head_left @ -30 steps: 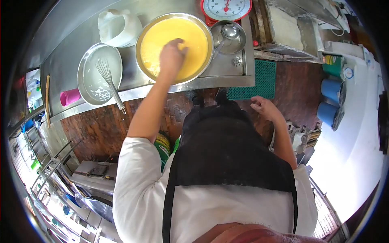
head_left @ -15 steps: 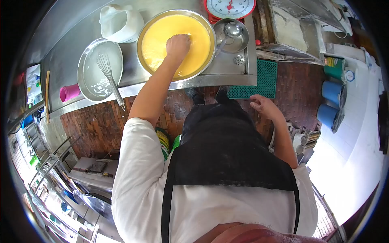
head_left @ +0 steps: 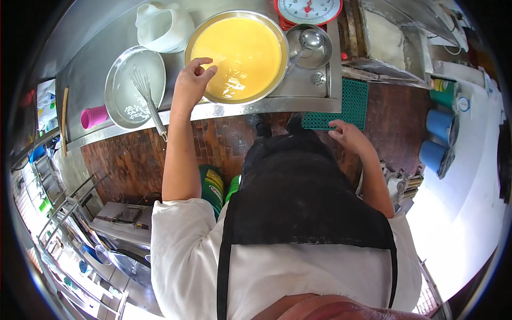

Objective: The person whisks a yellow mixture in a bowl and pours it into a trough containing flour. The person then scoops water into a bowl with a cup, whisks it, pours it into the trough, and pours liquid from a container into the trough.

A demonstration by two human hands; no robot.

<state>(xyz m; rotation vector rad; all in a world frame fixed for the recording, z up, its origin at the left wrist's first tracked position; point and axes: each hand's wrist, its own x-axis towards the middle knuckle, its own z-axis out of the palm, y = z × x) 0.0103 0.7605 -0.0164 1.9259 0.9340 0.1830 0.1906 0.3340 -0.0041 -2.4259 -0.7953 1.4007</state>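
Observation:
My left hand (head_left: pixel 193 82) is over the left rim of a wide metal bowl (head_left: pixel 284 58) filled with yellow liquid (head_left: pixel 240 50). Its thumb and fingers are apart, and nothing shows between them. To its left, a metal bowl (head_left: pixel 112 72) of whitish liquid has a whisk (head_left: pixel 146 96) leaning in it, handle over the rim. A white jug (head_left: pixel 165 29) stands behind, between the two bowls. My right hand (head_left: pixel 349 136) hangs away from the counter, beside the green mat, fingers loosely apart and holding nothing.
Right of the yellow liquid, a ladle (head_left: pixel 311 40) rests in a small metal bowl (head_left: pixel 325 53), below a red scale (head_left: pixel 309 10). A pink cup (head_left: pixel 94 117) lies at the counter's left. Blue bins (head_left: pixel 433 153) stand far right; a green mat (head_left: pixel 349 104) covers some floor.
My left hand has moved from over the middle of the yellow liquid to the bowl's left rim, and its fingers have spread. My right hand has hardly moved.

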